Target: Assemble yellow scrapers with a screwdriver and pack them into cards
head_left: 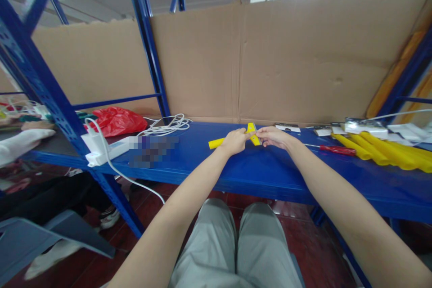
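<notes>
On the blue metal shelf (270,175), the left hand (234,141) closes around a yellow plastic bar (216,143). Right of it, the right hand (275,136) pinches a short yellow crosspiece (252,133). Both pieces look light, stiff and smooth; best gripped mid-length.

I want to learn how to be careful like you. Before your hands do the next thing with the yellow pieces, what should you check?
1. Left hand holds the long yellow piece: ok.
2. Right hand fingers pinch the short yellow piece: ok.
3. The two pieces meet squarely: cannot tell, the fingers hide the joint.
4. Red screwdriver lies apart from both hands on the blue shelf: ok.
5. Spare yellow tubes lie to the right, away from the hands: ok.
6. White cable stays clear of the hands: ok.
</notes>
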{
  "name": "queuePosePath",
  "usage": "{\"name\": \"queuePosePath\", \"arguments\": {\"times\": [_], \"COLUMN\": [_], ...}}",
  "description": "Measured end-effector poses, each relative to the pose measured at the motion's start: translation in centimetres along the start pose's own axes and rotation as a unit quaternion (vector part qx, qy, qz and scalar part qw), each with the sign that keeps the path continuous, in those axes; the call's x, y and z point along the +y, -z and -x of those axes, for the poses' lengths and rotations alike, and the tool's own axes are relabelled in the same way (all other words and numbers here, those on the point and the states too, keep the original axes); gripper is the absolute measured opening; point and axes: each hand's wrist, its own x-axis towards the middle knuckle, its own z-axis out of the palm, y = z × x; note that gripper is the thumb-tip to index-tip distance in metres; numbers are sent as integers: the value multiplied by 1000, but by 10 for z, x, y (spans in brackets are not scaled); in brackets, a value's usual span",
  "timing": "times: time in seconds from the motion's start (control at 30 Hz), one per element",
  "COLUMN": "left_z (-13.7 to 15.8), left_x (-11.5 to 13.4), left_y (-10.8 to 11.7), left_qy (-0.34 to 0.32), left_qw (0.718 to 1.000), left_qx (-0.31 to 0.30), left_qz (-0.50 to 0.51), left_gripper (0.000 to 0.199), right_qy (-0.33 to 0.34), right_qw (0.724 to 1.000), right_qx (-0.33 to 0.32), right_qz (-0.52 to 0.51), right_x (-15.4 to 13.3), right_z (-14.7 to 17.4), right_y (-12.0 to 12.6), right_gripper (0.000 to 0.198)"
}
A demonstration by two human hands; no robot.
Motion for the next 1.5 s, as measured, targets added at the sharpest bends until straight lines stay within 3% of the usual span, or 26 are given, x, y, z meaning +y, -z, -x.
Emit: {"name": "queuePosePath", "arguments": {"times": [0.3,0.7,1.1,1.2,1.27,1.33,1.43,1.5], "left_z": [-2,-3,-1,0,0,0,0,0], "left_x": [4,6,1,1,1,2,3,3], "left_y": [-1,-6,3,5,6,7,9,10], "left_qy": [1,33,63,63,63,66,74,84], "left_qw": [1000,999,998,998,998,998,996,995], "left_qx": [-8,-34,-2,9,14,16,19,20], "left_qz": [9,23,-4,8,15,20,34,48], "left_gripper": [53,51,39,41,43,45,46,47], "right_qy": [11,12,4,13,28,44,10,-52], "right_qw": [999,999,996,996,993,971,858,796], "right_qx": [-47,-45,-86,-88,-51,61,286,366], "right_qz": [14,24,-10,26,101,228,427,480], "right_x": [1,7,-4,-8,-9,-9,-4,4], "right_z": [0,-6,3,3,2,0,1,4], "right_y": [-3,-10,-20,-17,-10,3,30,49], "right_gripper": [11,15,17,23,29,29,19,25]}}
